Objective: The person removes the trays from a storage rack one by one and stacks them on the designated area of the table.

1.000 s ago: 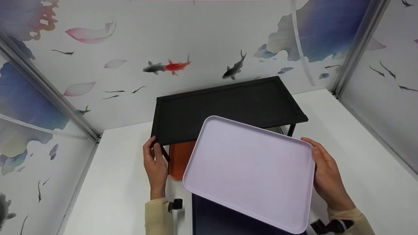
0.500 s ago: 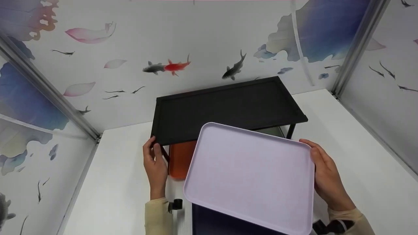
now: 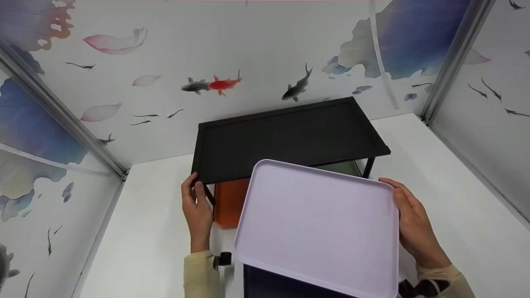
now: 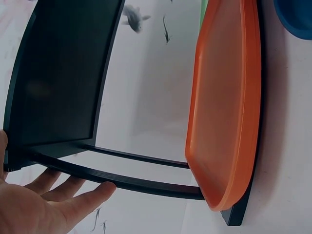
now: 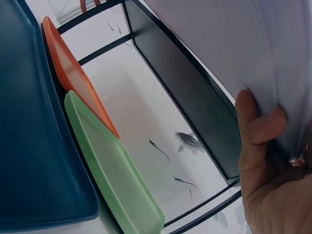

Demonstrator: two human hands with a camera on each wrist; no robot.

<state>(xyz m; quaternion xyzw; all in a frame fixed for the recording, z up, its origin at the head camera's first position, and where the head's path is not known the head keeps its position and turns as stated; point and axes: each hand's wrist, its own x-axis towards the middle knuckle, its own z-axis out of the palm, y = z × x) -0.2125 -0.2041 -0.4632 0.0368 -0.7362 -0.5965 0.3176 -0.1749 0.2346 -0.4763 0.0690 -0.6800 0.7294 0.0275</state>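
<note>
Step in hand, as judged: the pale lilac rectangular plastic tray (image 3: 316,229) is carried in front of the black flat-topped metal rack (image 3: 290,136), above a dark blue tray (image 3: 273,281) on the white table (image 3: 149,231). An orange plastic tray (image 3: 230,200) and a green plastic tray (image 5: 117,173) lie under the rack top, the orange one partly over the green.

The next move calls for level support of the lilac tray and clearance at the rack's front edge.

Right hand (image 3: 414,225): fingers curled round the tray's right rim, thumb (image 5: 251,122) pressed on the upper face; the tray is held tilted, free of the table.

Left hand (image 3: 196,207): fingers (image 4: 83,200) nearly straight and spread, lying against the rack's front-left leg and lower bar; thumb at the top's corner, no closed grip visible
</note>
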